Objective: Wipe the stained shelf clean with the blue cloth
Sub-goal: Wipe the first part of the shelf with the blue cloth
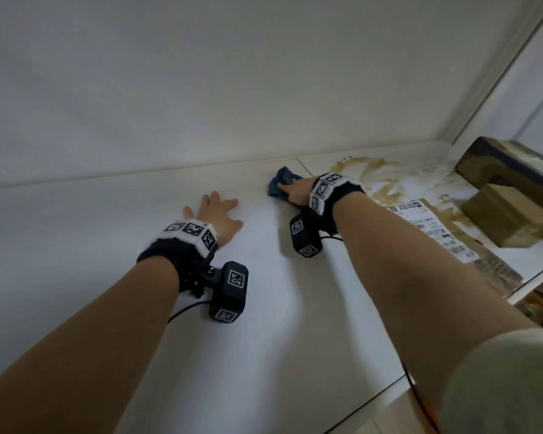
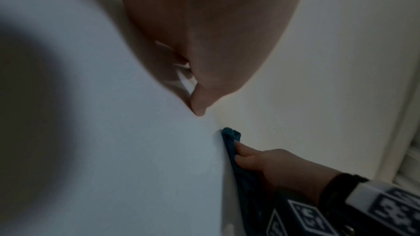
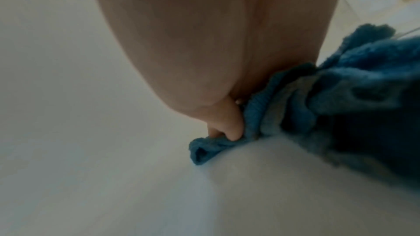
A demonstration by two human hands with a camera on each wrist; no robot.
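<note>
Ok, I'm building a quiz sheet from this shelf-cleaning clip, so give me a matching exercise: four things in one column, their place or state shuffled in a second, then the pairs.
Things:
1. blue cloth
2. left hand
3. brown stain
4. cardboard boxes

Place or state:
A. stacked at the right end of the shelf
B. spread flat on clean white surface, holding nothing
C. bunched under the right hand, near the back wall
D. smeared over the shelf between the cloth and the boxes

Pairs: 1-C, 2-B, 3-D, 4-A
</note>
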